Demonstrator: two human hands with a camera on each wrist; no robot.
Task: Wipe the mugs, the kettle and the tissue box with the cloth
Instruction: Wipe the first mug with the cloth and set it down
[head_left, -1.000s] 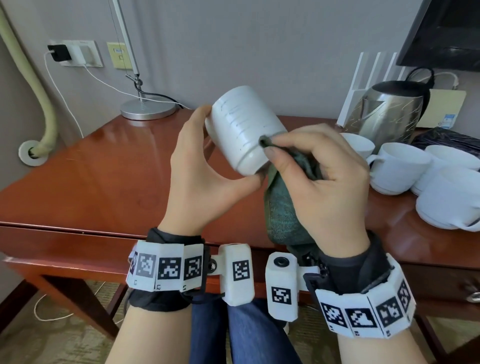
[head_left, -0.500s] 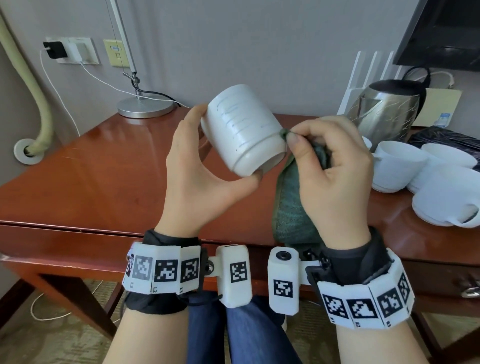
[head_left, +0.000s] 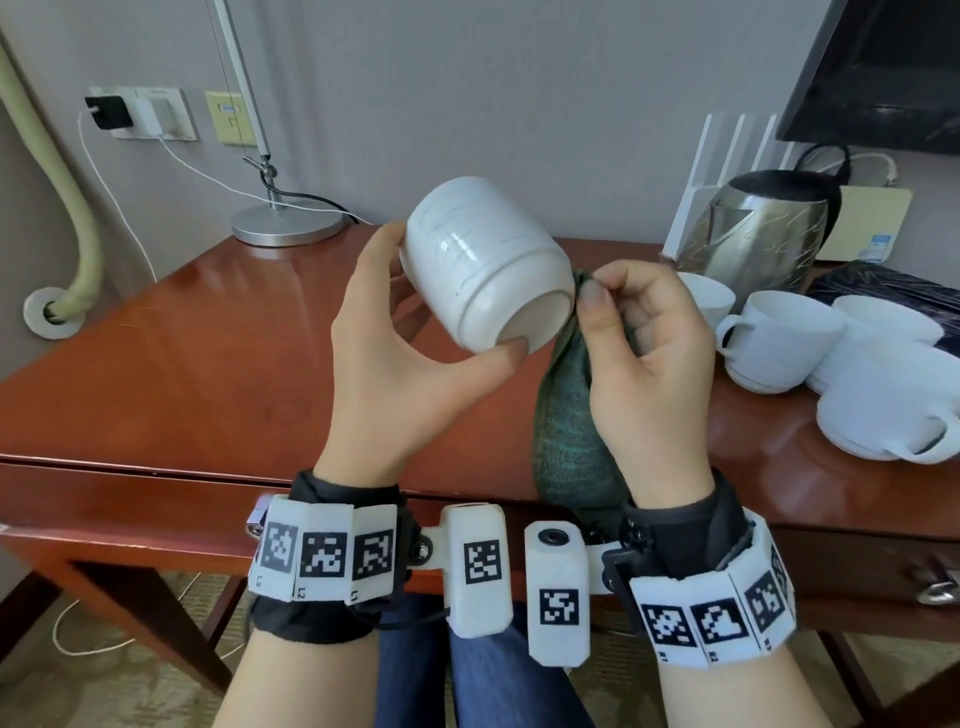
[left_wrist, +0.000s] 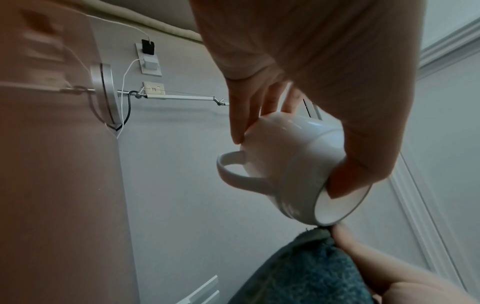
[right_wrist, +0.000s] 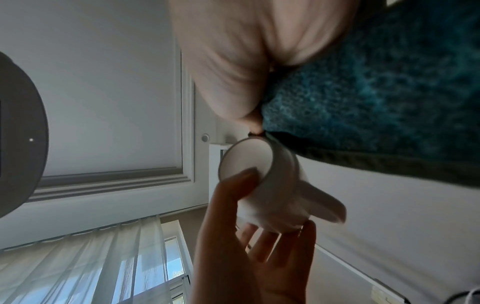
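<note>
My left hand (head_left: 415, 343) holds a white mug (head_left: 483, 260) tilted in the air above the table, thumb on its rim and fingers behind its base. In the left wrist view the mug (left_wrist: 288, 164) shows its handle pointing down-left. My right hand (head_left: 644, 353) pinches a dark green cloth (head_left: 566, 431) and presses a corner of it against the mug's rim; the cloth hangs below the hand. The cloth (right_wrist: 376, 92) meets the mug (right_wrist: 262, 179) at the rim in the right wrist view. A steel kettle (head_left: 763, 234) stands at the back right. No tissue box is visible.
Several white cups on saucers (head_left: 779, 338) crowd the right side of the reddish wooden table (head_left: 182, 364). A lamp base (head_left: 285, 223) stands at the back left, with cables to a wall socket (head_left: 140, 114). A dark screen (head_left: 883, 73) hangs at the upper right.
My right hand with the cloth has slid from the mug's side to the right, to the edge of its rim. The left hand has tilted the mug's mouth a little more downward.
</note>
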